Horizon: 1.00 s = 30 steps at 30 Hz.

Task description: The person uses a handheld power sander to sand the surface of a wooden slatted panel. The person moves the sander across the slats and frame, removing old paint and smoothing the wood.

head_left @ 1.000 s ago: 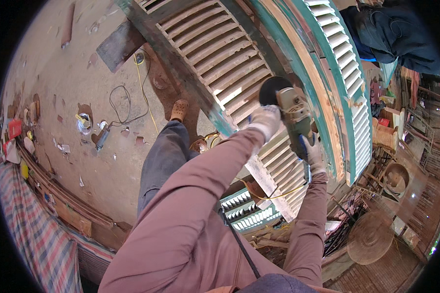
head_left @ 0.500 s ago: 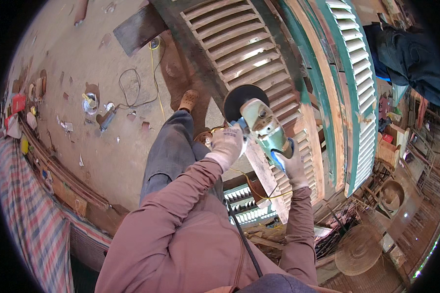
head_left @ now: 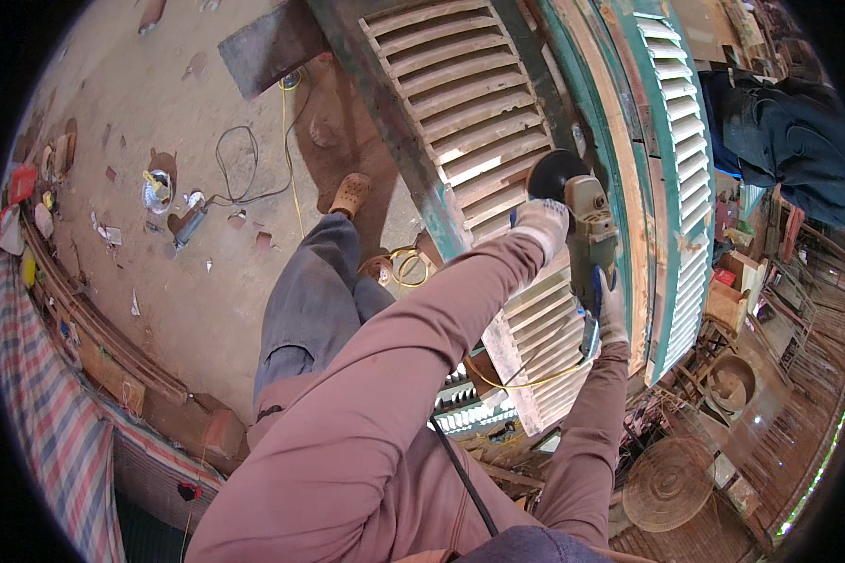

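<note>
An angle grinder (head_left: 591, 225) with a dark round disc (head_left: 552, 173) is held over a louvered wooden shutter (head_left: 469, 103). The shutter's slats are mostly bare wood, and old green paint shows on its frame. My left hand (head_left: 543, 226), in a pale work glove, is closed at the grinder's front beside the head; what its fingers wrap round is partly hidden. Gloved as well, my right hand (head_left: 612, 310) grips the grinder's body at the rear. The disc is at the shutter's right side; whether it touches the wood I cannot tell.
Green shutters (head_left: 678, 188) with pale slats stand on the right. Beyond them is a person in dark clothing (head_left: 789, 131). A yellow cord (head_left: 526, 383) hangs below the grinder. On the floor at left lie another power tool (head_left: 190, 225), a cable (head_left: 239, 192) and scraps.
Both my hands have carried the grinder to the right, toward the shutter's right side. My left arm now reaches farther across, and the tool has turned more upright in view.
</note>
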{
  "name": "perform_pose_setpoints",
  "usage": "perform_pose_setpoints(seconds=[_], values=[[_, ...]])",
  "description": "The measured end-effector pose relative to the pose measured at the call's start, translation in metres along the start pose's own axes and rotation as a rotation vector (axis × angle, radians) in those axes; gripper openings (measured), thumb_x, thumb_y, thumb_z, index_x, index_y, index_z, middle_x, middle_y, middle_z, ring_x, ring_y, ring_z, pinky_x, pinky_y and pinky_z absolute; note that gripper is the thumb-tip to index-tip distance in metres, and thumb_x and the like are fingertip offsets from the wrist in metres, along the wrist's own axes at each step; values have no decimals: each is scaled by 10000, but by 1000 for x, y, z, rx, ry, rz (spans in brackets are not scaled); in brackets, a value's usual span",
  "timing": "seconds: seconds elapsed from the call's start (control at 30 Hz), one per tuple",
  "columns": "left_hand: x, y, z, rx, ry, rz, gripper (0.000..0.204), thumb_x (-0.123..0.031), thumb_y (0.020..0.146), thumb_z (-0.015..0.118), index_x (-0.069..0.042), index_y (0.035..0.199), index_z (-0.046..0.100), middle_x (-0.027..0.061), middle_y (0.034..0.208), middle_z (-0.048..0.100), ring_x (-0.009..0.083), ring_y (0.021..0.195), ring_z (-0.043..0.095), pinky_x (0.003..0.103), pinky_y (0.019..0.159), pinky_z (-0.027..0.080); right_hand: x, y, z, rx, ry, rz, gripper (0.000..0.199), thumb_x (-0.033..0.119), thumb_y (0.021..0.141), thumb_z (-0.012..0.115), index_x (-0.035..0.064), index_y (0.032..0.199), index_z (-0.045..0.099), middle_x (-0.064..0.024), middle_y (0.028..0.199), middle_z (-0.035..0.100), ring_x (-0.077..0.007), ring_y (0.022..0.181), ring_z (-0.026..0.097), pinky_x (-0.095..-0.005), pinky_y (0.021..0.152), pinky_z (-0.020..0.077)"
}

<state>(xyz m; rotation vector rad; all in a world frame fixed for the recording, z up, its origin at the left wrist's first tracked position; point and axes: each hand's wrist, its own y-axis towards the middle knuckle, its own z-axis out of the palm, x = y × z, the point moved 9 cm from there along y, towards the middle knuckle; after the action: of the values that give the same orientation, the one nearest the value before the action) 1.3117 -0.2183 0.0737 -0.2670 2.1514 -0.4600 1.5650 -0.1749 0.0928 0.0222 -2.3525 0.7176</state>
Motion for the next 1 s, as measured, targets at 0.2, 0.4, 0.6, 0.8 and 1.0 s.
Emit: perform_pose_setpoints(seconds=[0.2,0.4,0.6,0.8,1.0], values=[[73,-43,-31,-145,40,-185,285,-170,894,515,-53,1058,717,187,1085,714,334,994,705,491,794,554,66,-10,59,-5,-42,-120,620,343,831,761,-6,1293,540,-155,1205,635,-227,1064,613,-345,918,481],[127,-140,-41,-83,-131,-444,365,-320,874,630,-11,1069,631,236,1014,699,370,975,687,461,836,541,114,-49,111,158,-292,-143,727,406,726,817,50,1293,533,-191,1150,673,-325,1057,662,-393,904,505],[90,-74,-18,-144,-120,-282,350,-318,901,555,-16,1037,669,252,1012,694,358,951,692,460,812,544,92,-8,62,129,-203,-134,714,378,735,824,49,1295,526,-180,1158,663,-279,1085,642,-385,925,491],[27,23,-36,-49,-68,-142,298,-208,884,553,-25,1073,693,202,1056,712,357,982,700,482,796,555,56,44,7,13,-152,-90,684,398,869,720,-17,1359,486,-174,1295,594,-268,1183,575,-366,1010,433],[28,32,-46,-111,-66,-135,323,-228,890,557,-19,1100,685,202,1067,710,362,982,701,474,806,562,51,48,0,-70,-146,-152,665,401,881,703,-22,1349,492,-183,1268,601,-278,1194,557,-359,1019,417]])
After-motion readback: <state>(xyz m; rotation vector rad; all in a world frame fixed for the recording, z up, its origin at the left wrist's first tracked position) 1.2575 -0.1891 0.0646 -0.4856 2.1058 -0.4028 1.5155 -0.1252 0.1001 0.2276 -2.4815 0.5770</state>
